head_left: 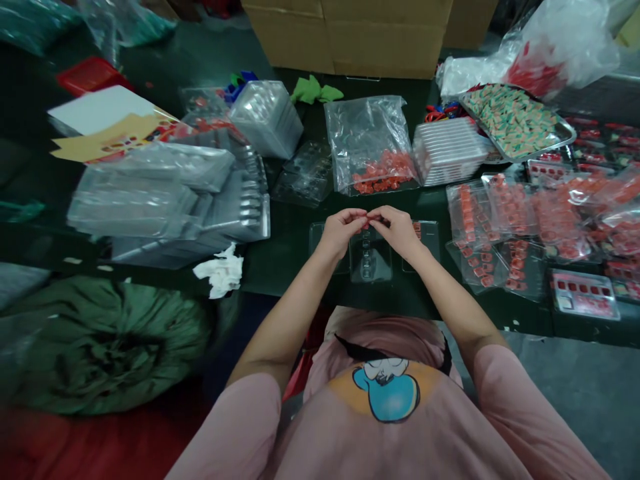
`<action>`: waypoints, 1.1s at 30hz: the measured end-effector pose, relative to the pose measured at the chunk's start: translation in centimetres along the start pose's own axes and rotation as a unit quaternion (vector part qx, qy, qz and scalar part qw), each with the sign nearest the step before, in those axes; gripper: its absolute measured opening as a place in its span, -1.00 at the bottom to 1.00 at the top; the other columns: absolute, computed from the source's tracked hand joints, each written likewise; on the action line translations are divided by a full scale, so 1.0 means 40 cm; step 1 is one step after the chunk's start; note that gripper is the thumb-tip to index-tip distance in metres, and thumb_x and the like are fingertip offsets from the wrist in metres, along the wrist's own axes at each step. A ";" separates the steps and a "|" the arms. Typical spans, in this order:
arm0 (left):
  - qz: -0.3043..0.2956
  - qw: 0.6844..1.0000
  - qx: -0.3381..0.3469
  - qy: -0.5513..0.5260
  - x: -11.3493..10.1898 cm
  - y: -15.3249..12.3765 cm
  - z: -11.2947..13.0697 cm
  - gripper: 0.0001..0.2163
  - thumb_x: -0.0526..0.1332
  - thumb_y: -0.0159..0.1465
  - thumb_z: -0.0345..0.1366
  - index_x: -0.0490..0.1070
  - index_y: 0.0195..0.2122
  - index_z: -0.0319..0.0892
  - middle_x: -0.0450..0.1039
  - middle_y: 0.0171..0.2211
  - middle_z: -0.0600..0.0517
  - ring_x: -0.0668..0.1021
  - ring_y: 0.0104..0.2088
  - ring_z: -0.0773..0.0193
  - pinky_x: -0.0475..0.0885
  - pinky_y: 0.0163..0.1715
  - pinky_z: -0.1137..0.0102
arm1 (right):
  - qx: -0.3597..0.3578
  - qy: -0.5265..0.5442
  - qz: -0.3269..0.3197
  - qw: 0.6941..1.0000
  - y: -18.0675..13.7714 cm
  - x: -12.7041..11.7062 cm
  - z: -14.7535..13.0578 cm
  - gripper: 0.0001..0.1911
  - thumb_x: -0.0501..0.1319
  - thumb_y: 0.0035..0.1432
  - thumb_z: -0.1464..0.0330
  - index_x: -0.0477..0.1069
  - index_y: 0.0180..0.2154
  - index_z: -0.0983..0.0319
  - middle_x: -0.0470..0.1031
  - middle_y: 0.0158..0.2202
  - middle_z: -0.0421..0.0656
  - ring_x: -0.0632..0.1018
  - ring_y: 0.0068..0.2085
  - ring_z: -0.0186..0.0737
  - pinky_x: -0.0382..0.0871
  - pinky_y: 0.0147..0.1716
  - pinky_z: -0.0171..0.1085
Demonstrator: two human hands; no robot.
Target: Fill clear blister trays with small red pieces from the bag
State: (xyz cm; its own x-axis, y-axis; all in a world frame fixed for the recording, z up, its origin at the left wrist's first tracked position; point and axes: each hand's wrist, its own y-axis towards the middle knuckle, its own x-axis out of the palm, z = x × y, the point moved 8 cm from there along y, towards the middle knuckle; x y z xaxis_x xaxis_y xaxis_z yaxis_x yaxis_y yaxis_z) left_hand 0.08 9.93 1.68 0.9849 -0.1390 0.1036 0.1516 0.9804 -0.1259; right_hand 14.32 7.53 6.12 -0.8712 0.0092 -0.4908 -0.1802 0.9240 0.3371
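My left hand [344, 232] and my right hand [395, 230] meet at their fingertips over the table, both closed in a pinch. Between them shows a bit of a small red plastic piece [366, 225], largely covered by the fingers. Directly below lies a clear plastic blister tray [367, 270] with a column of small square pockets. More clear trays lie on either side, partly under my hands; the right one [429, 233] has red pieces near its edge. Just beyond my fingers, a clear bag [367, 127] holds loose red pieces [387, 172].
Stacked clear trays [215, 220] stand at the left, with crumpled white tissue [221, 270] in front. Filled trays of red pieces [515, 207] spread over the right side. Behind them are a metal tray of small green-and-beige pieces [520, 120] and a cardboard box [350, 33].
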 end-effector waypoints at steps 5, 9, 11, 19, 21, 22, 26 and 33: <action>-0.063 0.963 0.110 0.240 -0.018 0.007 0.002 -0.82 0.37 0.08 -0.31 0.61 -0.26 -0.15 0.59 -0.30 -0.05 0.58 -0.27 0.20 0.43 -0.13 0.30 | 0.028 0.002 0.034 0.999 -0.011 -0.034 0.060 -0.82 0.14 0.23 0.34 0.50 -0.22 0.21 0.56 -0.23 -0.13 0.54 -0.24 -0.25 0.40 -0.21 -0.28; -0.123 0.924 0.166 0.323 0.003 0.011 -0.029 -0.93 0.33 0.12 -0.34 0.62 -0.37 -0.08 0.58 -0.32 -0.03 0.57 -0.25 0.18 0.40 -0.12 0.30 | 0.046 0.000 0.050 0.998 -0.020 -0.076 0.093 -0.81 0.14 0.22 0.34 0.51 -0.24 0.24 0.55 -0.28 -0.15 0.52 -0.29 -0.27 0.38 -0.25 -0.29; -0.133 0.919 0.171 0.329 0.008 0.019 -0.045 -0.94 0.34 0.12 -0.33 0.62 -0.39 -0.08 0.56 -0.33 -0.03 0.56 -0.26 0.18 0.39 -0.11 0.29 | 0.058 -0.006 0.058 0.997 -0.021 -0.102 0.104 -0.80 0.14 0.21 0.33 0.51 -0.23 0.24 0.55 -0.29 -0.16 0.51 -0.30 -0.27 0.38 -0.24 -0.29; -0.150 0.907 0.177 0.352 0.017 0.044 -0.076 -0.94 0.33 0.12 -0.28 0.62 -0.41 -0.06 0.52 -0.36 -0.03 0.53 -0.32 0.18 0.39 -0.18 0.31 | 0.077 -0.039 0.051 0.995 0.034 -0.139 0.197 -0.79 0.14 0.17 0.37 0.51 -0.20 0.25 0.56 -0.29 -0.15 0.54 -0.27 -0.24 0.42 -0.16 -0.23; -0.144 0.900 0.186 0.367 0.026 0.043 -0.077 -0.91 0.31 0.13 -0.31 0.63 -0.37 -0.06 0.52 -0.35 -0.04 0.53 -0.31 0.18 0.38 -0.18 0.31 | 0.074 -0.074 0.037 0.994 0.069 -0.118 0.233 -0.79 0.16 0.13 0.43 0.52 -0.21 0.26 0.56 -0.28 -0.12 0.55 -0.26 -0.20 0.43 -0.13 -0.19; -0.144 0.898 0.188 0.370 0.034 0.042 -0.078 -0.90 0.31 0.14 -0.33 0.63 -0.36 -0.06 0.52 -0.35 -0.04 0.53 -0.30 0.18 0.38 -0.18 0.31 | 0.076 -0.099 0.028 0.992 0.088 -0.105 0.250 -0.78 0.17 0.11 0.46 0.52 -0.20 0.27 0.56 -0.27 -0.10 0.55 -0.26 -0.18 0.44 -0.11 -0.16; -0.157 0.898 0.189 0.364 0.081 0.034 -0.089 -0.85 0.29 0.14 -0.39 0.63 -0.32 -0.06 0.51 -0.32 -0.05 0.53 -0.27 0.18 0.39 -0.15 0.32 | 0.091 -0.197 -0.007 0.976 0.157 -0.053 0.298 -0.68 0.20 0.02 0.56 0.53 -0.15 0.28 0.54 -0.16 -0.01 0.54 -0.20 -0.11 0.42 -0.01 -0.07; -0.142 0.911 0.189 0.338 0.102 0.016 -0.078 -0.74 0.28 0.17 -0.41 0.59 -0.11 -0.10 0.51 -0.23 -0.07 0.54 -0.21 0.19 0.40 -0.10 0.31 | 0.111 -0.292 0.023 0.950 0.205 -0.045 0.309 -0.66 0.20 0.07 0.57 0.49 -0.09 0.26 0.44 -0.01 0.08 0.49 -0.06 -0.05 0.39 0.00 -0.06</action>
State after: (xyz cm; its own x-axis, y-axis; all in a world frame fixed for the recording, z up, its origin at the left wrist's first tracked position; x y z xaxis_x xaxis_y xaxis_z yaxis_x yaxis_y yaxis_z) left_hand 4.44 9.54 -1.04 0.7559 -0.3246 -0.5686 0.4951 0.8517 0.1720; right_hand 20.07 19.82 -0.16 -0.4622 0.2024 -0.8634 0.0092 0.9746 0.2236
